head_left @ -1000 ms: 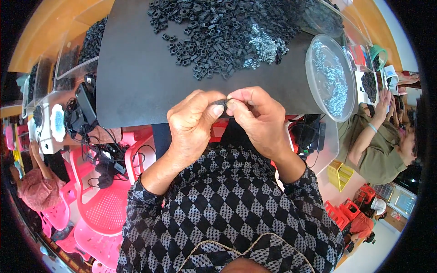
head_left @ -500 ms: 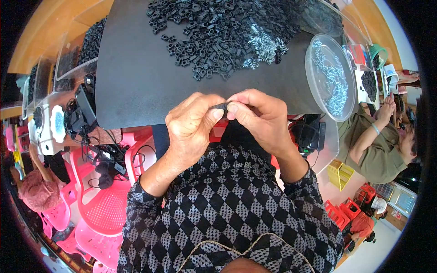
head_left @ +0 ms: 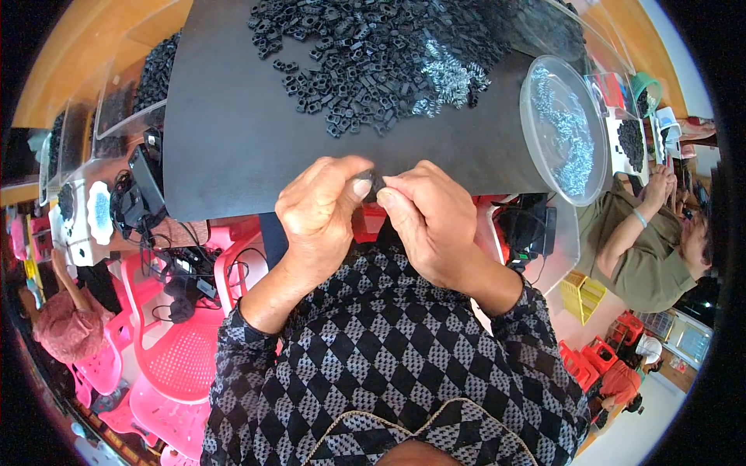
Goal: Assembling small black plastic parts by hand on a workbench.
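Note:
Between my two hands, just past the table's near edge, is a small black plastic part (head_left: pixel 371 186), mostly covered by my fingers. My left hand (head_left: pixel 318 206) pinches it between thumb and forefinger. From the other side my right hand (head_left: pixel 431 217) grips its end with thumb and forefinger. Farther off on the dark table (head_left: pixel 225 147) lies a large heap of small black plastic parts (head_left: pixel 365 70). A small pile of silvery coil springs (head_left: pixel 451 78) rests on that heap's right side. Whether a spring sits in the held part is hidden.
On the right stands a round clear tub (head_left: pixel 563 132) with many springs. Clear bins of black parts (head_left: pixel 159 70) line the left. Cables and black boxes (head_left: pixel 148 186) hang beside a pink chair (head_left: pixel 179 357). A co-worker in a green shirt (head_left: pixel 645 256) sits at right.
My right hand has shifted left and slightly down and turned, its fingers now more tucked in. The black part has tilted and moved a little left. My left hand moved only slightly.

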`<state>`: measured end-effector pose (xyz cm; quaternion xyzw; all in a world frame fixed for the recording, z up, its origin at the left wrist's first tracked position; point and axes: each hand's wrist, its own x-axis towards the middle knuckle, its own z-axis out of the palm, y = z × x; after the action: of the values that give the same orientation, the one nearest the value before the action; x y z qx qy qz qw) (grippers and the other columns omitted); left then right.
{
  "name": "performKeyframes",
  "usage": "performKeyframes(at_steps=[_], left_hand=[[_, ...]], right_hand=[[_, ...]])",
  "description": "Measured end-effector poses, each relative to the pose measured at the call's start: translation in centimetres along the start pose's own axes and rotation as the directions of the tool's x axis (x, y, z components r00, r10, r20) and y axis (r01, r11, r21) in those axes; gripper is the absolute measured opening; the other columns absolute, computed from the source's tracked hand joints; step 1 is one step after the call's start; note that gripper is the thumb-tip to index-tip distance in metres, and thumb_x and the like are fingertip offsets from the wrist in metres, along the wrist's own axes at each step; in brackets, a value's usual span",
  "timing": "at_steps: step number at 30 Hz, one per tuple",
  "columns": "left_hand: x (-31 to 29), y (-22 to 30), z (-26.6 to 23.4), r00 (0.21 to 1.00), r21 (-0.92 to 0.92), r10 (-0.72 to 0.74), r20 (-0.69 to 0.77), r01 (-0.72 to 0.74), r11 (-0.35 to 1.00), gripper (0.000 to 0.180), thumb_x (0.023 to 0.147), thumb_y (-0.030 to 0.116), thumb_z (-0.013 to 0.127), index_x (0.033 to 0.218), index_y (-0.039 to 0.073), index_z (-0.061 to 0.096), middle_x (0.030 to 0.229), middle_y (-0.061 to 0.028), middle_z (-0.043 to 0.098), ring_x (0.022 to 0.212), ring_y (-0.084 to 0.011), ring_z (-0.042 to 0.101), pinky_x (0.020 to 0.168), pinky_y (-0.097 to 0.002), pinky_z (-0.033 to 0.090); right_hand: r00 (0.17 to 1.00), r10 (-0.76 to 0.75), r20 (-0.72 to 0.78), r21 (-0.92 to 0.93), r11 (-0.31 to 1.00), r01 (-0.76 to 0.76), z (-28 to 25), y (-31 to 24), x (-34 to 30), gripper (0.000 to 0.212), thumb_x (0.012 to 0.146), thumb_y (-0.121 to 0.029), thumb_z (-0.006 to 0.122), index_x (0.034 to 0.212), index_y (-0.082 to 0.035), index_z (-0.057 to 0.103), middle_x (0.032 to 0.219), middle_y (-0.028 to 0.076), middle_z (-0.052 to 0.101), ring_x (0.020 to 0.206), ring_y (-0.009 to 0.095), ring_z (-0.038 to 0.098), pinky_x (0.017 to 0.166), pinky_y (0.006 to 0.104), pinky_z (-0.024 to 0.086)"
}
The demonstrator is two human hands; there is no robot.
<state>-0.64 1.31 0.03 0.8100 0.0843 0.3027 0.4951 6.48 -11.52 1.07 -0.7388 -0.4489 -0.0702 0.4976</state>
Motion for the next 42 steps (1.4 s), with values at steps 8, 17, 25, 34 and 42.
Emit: performKeyframes(at_steps=[8, 17, 25, 34, 42], left_hand=[[0.2, 0.3, 0.1, 0.999, -0.036, 0.009, 0.031, -0.008, 0.999, 0.013, 0.076, 0.001, 0.068, 0.088, -0.002, 0.065, 0.07, -0.0046, 0.059, 0.061, -0.0122, 0.055, 0.056, -0.0237, 0.044], [0.3, 0.1, 0.1, 0.998, -0.033, -0.006, 0.064, 0.008, 0.999, 0.014, 0.077, 0.0, 0.067, 0.091, -0.001, 0.064, 0.075, -0.0081, 0.062, 0.063, -0.0166, 0.059, 0.056, -0.027, 0.046], [0.0, 0.3, -0.3, 0.892, -0.589, -0.381, 0.244, 0.448, 0.673, 0.018, 0.084, 0.005, 0.064, 0.099, -0.004, 0.064, 0.083, -0.0051, 0.063, 0.069, -0.0083, 0.057, 0.061, -0.0198, 0.048], [-0.1, 0.0, -0.5, 0.92, -0.474, -0.324, 0.222, 0.392, 0.788, 0.015, 0.082, 0.001, 0.064, 0.096, -0.003, 0.065, 0.084, -0.0047, 0.062, 0.068, -0.008, 0.057, 0.061, -0.0204, 0.048], [0.1, 0.2, -0.9, 0.933, -0.356, -0.254, 0.254, 0.334, 0.873, 0.01, 0.081, -0.002, 0.063, 0.091, -0.003, 0.065, 0.076, -0.0039, 0.06, 0.063, -0.008, 0.054, 0.054, -0.0219, 0.045]], right_hand=[[0.94, 0.335, 0.069, 0.243, 0.908, -0.341, -0.8, -0.3, 0.2, 0.008, 0.08, 0.001, 0.06, 0.088, 0.001, 0.059, 0.07, 0.009, 0.057, 0.058, 0.018, 0.054, 0.053, 0.0294, 0.043], [0.935, 0.339, 0.099, 0.212, 0.911, -0.353, -1.0, 0.3, 0.5, 0.007, 0.081, -0.003, 0.061, 0.087, 0.001, 0.06, 0.071, 0.01, 0.058, 0.064, 0.021, 0.057, 0.057, 0.0312, 0.044], [0.921, 0.38, 0.09, 0.349, 0.854, -0.386, -1.2, 0.3, 0.5, 0.008, 0.084, -0.005, 0.061, 0.088, 0.002, 0.063, 0.074, 0.008, 0.061, 0.066, 0.015, 0.057, 0.059, 0.0276, 0.044], [0.978, 0.185, 0.094, 0.105, 0.975, -0.195, -1.6, 0.4, 1.4, 0.005, 0.077, -0.002, 0.063, 0.079, -0.001, 0.059, 0.066, 0.01, 0.056, 0.058, 0.024, 0.053, 0.053, 0.0329, 0.042], [0.972, 0.005, 0.236, 0.068, 0.997, -0.022, -1.9, 1.6, 1.9, 0.013, 0.07, 0.0, 0.065, 0.072, -0.002, 0.053, 0.061, 0.01, 0.05, 0.055, 0.028, 0.049, 0.05, 0.0376, 0.039]])
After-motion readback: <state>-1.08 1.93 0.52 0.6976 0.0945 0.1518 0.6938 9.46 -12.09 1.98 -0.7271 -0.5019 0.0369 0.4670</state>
